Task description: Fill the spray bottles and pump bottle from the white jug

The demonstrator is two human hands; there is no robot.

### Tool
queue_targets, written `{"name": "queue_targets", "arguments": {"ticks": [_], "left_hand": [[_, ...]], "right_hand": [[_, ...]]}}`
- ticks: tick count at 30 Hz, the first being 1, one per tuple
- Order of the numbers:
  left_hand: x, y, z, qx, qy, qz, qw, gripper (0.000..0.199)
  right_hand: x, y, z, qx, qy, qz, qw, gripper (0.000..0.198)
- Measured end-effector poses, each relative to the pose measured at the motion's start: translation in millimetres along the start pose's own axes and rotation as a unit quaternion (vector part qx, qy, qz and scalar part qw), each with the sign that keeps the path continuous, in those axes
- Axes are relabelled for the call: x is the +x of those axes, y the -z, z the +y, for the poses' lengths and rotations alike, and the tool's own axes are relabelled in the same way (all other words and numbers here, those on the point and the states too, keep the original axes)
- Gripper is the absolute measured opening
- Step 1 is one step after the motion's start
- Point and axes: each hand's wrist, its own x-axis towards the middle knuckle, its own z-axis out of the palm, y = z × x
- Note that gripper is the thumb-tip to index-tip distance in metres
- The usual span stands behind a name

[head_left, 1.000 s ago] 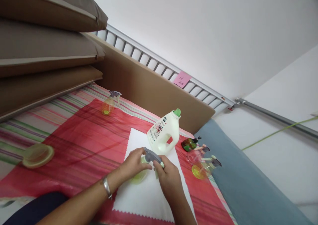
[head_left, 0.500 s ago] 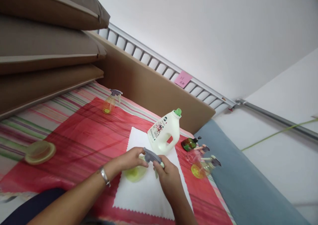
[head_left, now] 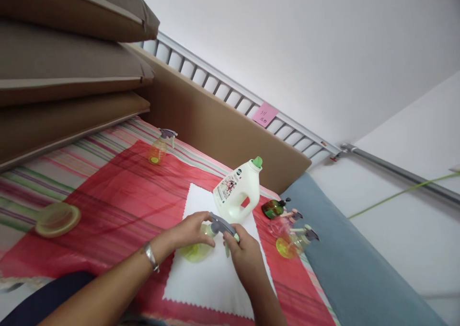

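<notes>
A spray bottle point(head_left: 196, 252) with a yellow-green see-through body and a grey trigger head stands on a white cloth point(head_left: 215, 287) with zigzag edges. My left hand point(head_left: 189, 230) is around its upper part, thumb and fingers on either side of the neck. With my right hand point(head_left: 244, 254) I grip the nozzle end of the grey head, fingers closed near the trigger. Just behind, a pale green jug point(head_left: 239, 189) with a handle, a printed label and a bright green spout stands on the cloth.
To the right are a dark green pump bottle point(head_left: 273, 208), a pink spray bottle point(head_left: 281, 225) and a yellow one point(head_left: 289, 247). Another spray bottle point(head_left: 157, 151) stands at the back left. A round pale lid-like dish point(head_left: 57, 219) lies left. Stacked cushions point(head_left: 72, 57) rise beyond it.
My left fingers have opened slightly around the bottle's neck, showing more of it. The grey head has turned or shifted a little to the right with my right hand.
</notes>
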Motion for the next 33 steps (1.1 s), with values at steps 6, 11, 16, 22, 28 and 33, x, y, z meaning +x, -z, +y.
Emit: {"name": "queue_targets", "arguments": {"ticks": [6, 11, 16, 22, 28, 33], "left_hand": [[0.4, -12.1, -5.0, 0.067, 0.019, 0.077, 0.995, 0.029], [-0.4, -11.1, -0.9, 0.051, 0.047, 0.055, 0.996, 0.035], [-3.1, 1.0, 3.6, -0.034, -0.004, -0.112, 0.993, 0.033], [-1.3, -7.7, 1.3, 0.061, 0.030, -0.019, 0.998, 0.031], [-5.9, -10.3, 5.4, 0.049, 0.025, -0.026, 0.998, 0.040], [-5.1, -1.6, 3.8, -0.026, 0.019, -0.114, 0.993, 0.024]], "right_hand": [[0.0, 2.0, -2.0, -0.020, -0.005, -0.001, 1.000, 0.022], [8.2, 10.5, -14.4, -0.065, 0.003, -0.040, 0.997, 0.021], [18.6, 9.5, -23.5, -0.098, 0.019, -0.082, 0.992, 0.018], [19.5, 1.6, -25.5, -0.122, 0.005, -0.091, 0.988, 0.019], [19.8, 1.7, -28.6, -0.131, 0.003, -0.086, 0.988, 0.018], [18.0, 0.5, -25.5, -0.134, -0.002, -0.091, 0.987, 0.019]]}}
